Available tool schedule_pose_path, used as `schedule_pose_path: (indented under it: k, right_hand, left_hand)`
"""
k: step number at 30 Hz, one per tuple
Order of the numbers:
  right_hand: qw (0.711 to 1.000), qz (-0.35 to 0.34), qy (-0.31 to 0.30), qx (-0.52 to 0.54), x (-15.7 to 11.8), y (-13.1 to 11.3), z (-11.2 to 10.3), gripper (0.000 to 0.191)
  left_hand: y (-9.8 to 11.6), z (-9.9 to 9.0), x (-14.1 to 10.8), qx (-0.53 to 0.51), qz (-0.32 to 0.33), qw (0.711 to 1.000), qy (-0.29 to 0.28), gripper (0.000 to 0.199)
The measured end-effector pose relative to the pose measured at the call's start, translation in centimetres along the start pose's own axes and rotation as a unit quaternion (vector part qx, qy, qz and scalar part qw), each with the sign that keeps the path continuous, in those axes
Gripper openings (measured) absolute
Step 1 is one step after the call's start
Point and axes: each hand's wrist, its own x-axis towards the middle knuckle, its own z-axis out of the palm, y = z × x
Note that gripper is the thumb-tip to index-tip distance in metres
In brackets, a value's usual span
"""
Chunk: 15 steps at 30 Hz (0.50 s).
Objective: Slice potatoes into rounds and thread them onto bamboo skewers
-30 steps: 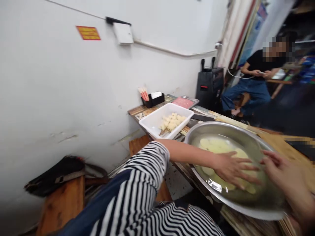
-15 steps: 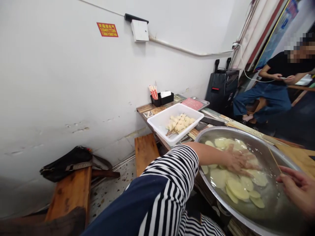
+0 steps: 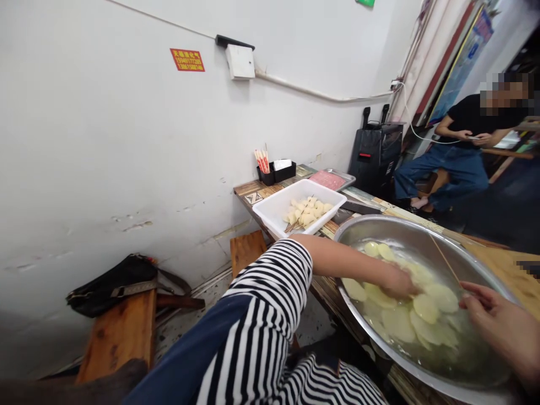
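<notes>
A large metal basin (image 3: 485, 264) holds water and several pale yellow slices (image 3: 396, 325). My left hand (image 3: 399, 281) is dipped among the slices, its fingers under the water and hard to make out. Over the basin's right side, my right hand (image 3: 495, 320) pinches a thin wooden skewer (image 3: 445, 259) that slants up and to the left. No slice shows on the skewer. Beyond my left forearm, a white tray (image 3: 270, 212) contains skewered pale slices (image 3: 307, 211).
Behind the tray are a black holder (image 3: 284, 170) with chopsticks and a metal tray of pink food (image 3: 327, 180). A dark knife (image 3: 360, 207) lies near the basin. A seated person (image 3: 459, 135) is at the right, and a bag (image 3: 122, 281) rests on a bench.
My left hand has gone deeper, its spread fingers now drawn in and mostly hidden. The slices have shifted. My right hand and the skewer have moved left.
</notes>
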Motion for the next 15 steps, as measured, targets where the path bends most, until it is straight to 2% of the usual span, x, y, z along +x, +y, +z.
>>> schedule_pose_path:
  k: [2,4,6,8,9,11,13,15]
  right_hand:
    - [1.000,0.000,0.002,0.003,-0.6,-0.7,-0.1,0.035]
    - [1.000,0.003,0.004,0.003,-1.2,-1.4,-0.3,0.039]
    - [1.000,0.004,-0.004,0.013,-1.6,-1.9,-0.4,0.044]
    - [0.999,0.007,-0.016,0.031,-1.9,-2.2,-0.6,0.046]
    - [0.999,0.008,-0.020,0.042,-2.0,-2.4,-0.7,0.047]
    - [0.997,0.003,-0.026,0.067,-2.3,-2.7,-1.2,0.046]
    - [0.995,-0.008,-0.029,0.095,-2.7,-3.0,-1.6,0.046]
    - [0.992,-0.026,-0.031,0.123,-3.2,-3.1,-2.0,0.048]
  left_hand:
    - [-0.2,-2.3,-0.9,-0.036,0.053,0.990,-0.126,0.029]
    - [-0.6,-4.8,-2.1,-0.035,0.124,0.959,-0.251,0.043]
    - [-1.1,-6.8,-3.1,-0.045,0.167,0.940,-0.294,0.057]
    - [-1.8,-8.0,-3.8,-0.063,0.166,0.929,-0.326,0.062]
    - [-2.2,-8.3,-4.0,-0.072,0.148,0.931,-0.325,0.065]
    - [-2.9,-8.6,-4.2,-0.115,0.096,0.945,-0.291,0.070]
    - [-3.5,-8.4,-4.3,-0.187,0.034,0.956,-0.222,0.070]
    - [-4.1,-8.2,-4.1,-0.265,-0.040,0.951,-0.154,0.057]
